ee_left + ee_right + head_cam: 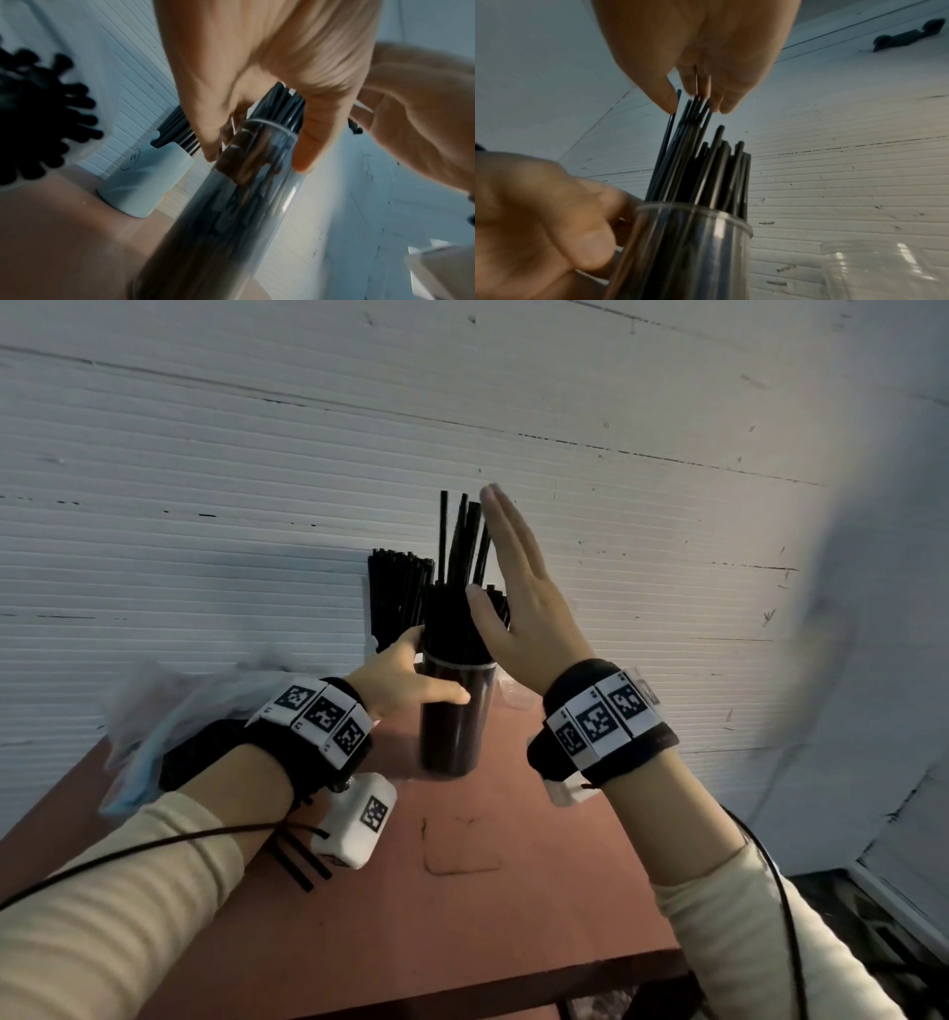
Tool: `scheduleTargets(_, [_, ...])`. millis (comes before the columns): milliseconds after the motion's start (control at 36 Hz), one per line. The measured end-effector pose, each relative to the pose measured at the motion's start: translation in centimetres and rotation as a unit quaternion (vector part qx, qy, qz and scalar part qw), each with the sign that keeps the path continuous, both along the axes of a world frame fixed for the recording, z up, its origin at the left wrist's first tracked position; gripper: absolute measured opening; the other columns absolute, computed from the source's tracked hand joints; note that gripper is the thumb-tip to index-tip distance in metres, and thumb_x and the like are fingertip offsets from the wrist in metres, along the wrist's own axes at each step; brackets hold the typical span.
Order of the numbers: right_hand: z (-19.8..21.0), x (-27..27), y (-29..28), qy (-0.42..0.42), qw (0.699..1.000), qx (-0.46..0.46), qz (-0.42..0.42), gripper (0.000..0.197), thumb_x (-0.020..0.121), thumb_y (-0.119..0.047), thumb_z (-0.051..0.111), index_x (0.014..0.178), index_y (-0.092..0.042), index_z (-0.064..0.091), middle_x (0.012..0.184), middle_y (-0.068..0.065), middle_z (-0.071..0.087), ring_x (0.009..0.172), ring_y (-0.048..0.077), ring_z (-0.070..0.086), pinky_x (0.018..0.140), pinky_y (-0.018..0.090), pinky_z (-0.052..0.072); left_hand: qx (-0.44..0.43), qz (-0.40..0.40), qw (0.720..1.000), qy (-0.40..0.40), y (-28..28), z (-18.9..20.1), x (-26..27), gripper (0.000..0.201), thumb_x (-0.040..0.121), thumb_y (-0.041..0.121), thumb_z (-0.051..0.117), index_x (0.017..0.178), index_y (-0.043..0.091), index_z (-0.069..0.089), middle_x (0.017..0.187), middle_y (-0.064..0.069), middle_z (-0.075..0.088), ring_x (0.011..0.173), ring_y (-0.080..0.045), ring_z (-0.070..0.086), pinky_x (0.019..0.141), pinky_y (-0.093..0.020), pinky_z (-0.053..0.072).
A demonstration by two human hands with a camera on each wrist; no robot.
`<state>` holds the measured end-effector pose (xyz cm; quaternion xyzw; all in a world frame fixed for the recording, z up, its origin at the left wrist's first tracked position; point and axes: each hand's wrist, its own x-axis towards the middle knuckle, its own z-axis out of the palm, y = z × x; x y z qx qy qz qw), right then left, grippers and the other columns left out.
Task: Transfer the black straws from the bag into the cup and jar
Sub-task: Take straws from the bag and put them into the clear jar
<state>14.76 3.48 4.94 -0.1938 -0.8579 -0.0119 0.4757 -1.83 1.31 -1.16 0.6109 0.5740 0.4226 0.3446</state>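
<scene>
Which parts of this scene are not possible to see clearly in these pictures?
- Bag: head view, blurred and partly behind the left forearm; the number of straws left inside cannot be told.
- Cup: hidden in the head view behind the left hand and the jar.
- Jar base: blurred in all views.
- Clear container: cut off by the right wrist view's edge.

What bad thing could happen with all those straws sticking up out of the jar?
The jar looks crammed, so pushing the tall black straws with the flat right hand might bend them or pop some out. The left hand grips only near the rim, so the jar could tip. Loose straws near the left arm might roll off the table.
</scene>
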Motion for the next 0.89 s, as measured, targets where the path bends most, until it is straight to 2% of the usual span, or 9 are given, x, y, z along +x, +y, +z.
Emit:
scheduleTargets(83, [0.1, 0.0, 0.3, -0.026, 1.000, 0.001, -0.018, 0.052, 0.096, -0.011, 0.048, 0.146, -0.005, 0.035, 0.154, 0.008, 0.030, 0.140, 0.013, 0.030, 0.109, 0.004, 0.017, 0.003, -0.008, 0.999, -0.031, -0.6, 0.2, -0.5, 0.083, 0.069, 0.016, 0.082, 0.140, 0.022, 0.041, 0.130, -0.001, 0.058, 0.104, -0.010, 0.060, 0.076, -0.026, 0.053])
scheduleTargets(167, [-0.3, 0.1, 0.2, -0.020, 0.999, 0.002, -0.034, 0.042, 0.095, -0.017, 0.052, 0.135, -0.004, 0.050, 0.144, 0.005, 0.043, 0.129, 0.014, 0.044, 0.101, 0.000, 0.022, 0.022, 0.009, 0.999, -0.029, -1.1, 0.3, -1.5, 0.087, 0.059, 0.027, 0.086, 0.137, 0.023, 0.046, 0.123, 0.004, 0.063, 0.111, -0.011, 0.063, 0.095, -0.037, 0.053])
scheduleTargets(222, [-0.6, 0.1, 0.1, -0.001, 1.000, 0.005, -0.028, 0.036, 0.093, -0.014, 0.054, 0.127, -0.002, 0.056, 0.137, 0.007, 0.048, 0.122, 0.013, 0.049, 0.099, 0.001, 0.027, 0.032, 0.006, 0.999, -0.015, -1.3, 0.6, -2.0, 0.070, 0.068, 0.021, 0.087, 0.129, 0.024, 0.055, 0.119, 0.005, 0.065, 0.111, -0.012, 0.063, 0.104, -0.040, 0.047])
scheduleTargets(333, [-0.2, 0.0, -0.2, 0.032, 0.999, -0.007, 0.002, 0.035, 0.091, -0.007, 0.055, 0.126, -0.002, 0.055, 0.129, 0.007, 0.048, 0.114, 0.017, 0.054, 0.098, 0.025, 0.046, 0.037, -0.017, 0.999, 0.035, -1.1, 0.7, -2.1, 0.041, 0.077, 0.016, 0.081, 0.109, 0.032, 0.060, 0.114, 0.008, 0.067, 0.111, -0.011, 0.061, 0.105, -0.037, 0.045])
scheduleTargets(472, [1.0, 0.0, -0.4, 0.059, 0.997, -0.038, 0.037, 0.056, 0.089, -0.001, 0.058, 0.141, -0.007, 0.040, 0.134, 0.006, 0.034, 0.092, 0.014, 0.060, 0.083, 0.011, 0.049, 0.035, 0.020, 0.999, 0.020, -0.3, -0.4, -2.1, 0.070, 0.076, 0.025, 0.082, 0.136, 0.019, 0.048, 0.134, 0.001, 0.058, 0.121, -0.017, 0.057, 0.101, -0.036, 0.048])
scheduleTargets(583, [1.4, -0.2, 0.1, 0.042, 0.997, -0.069, 0.016, 0.043, 0.089, -0.002, 0.058, 0.132, -0.006, 0.054, 0.121, 0.007, 0.056, 0.091, 0.009, 0.061, 0.082, 0.009, 0.048, 0.048, 0.036, 0.997, 0.043, 0.2, -0.4, -2.0, 0.066, 0.080, 0.018, 0.078, 0.137, 0.015, 0.046, 0.132, 0.004, 0.056, 0.117, -0.013, 0.057, 0.074, -0.007, 0.050])
scheduleTargets(639, [1.0, -0.3, 0.3, 0.049, 0.996, -0.072, 0.002, 0.040, 0.089, -0.002, 0.059, 0.128, -0.008, 0.058, 0.110, 0.005, 0.062, 0.089, 0.009, 0.061, 0.081, 0.008, 0.048, 0.048, 0.036, 0.997, 0.052, 0.3, -0.4, -2.1, 0.065, 0.081, 0.018, 0.078, 0.137, 0.016, 0.045, 0.132, 0.004, 0.056, 0.112, -0.013, 0.059, 0.065, -0.002, 0.049])
scheduleTargets(778, [0.4, -0.1, 0.4, 0.085, 0.995, -0.054, -0.013, 0.028, 0.088, -0.011, 0.063, 0.116, -0.009, 0.065, 0.097, -0.001, 0.062, 0.088, 0.011, 0.060, 0.078, 0.018, 0.050, 0.044, 0.046, 0.996, 0.059, 0.8, -0.7, -2.4, 0.070, 0.079, 0.023, 0.079, 0.139, 0.019, 0.044, 0.134, 0.003, 0.057, 0.121, -0.015, 0.055, 0.082, -0.018, 0.044])
scheduleTargets(889, [1.0, 0.1, -0.2, 0.069, 0.993, -0.091, 0.001, 0.028, 0.086, -0.016, 0.068, 0.113, -0.013, 0.061, 0.103, -0.002, 0.063, 0.081, 0.005, 0.062, 0.073, 0.013, 0.051, 0.040, 0.050, 0.997, 0.048, 0.9, -0.8, -2.4, 0.069, 0.078, 0.022, 0.080, 0.138, 0.018, 0.045, 0.132, 0.004, 0.058, 0.120, -0.015, 0.056, 0.084, -0.020, 0.045])
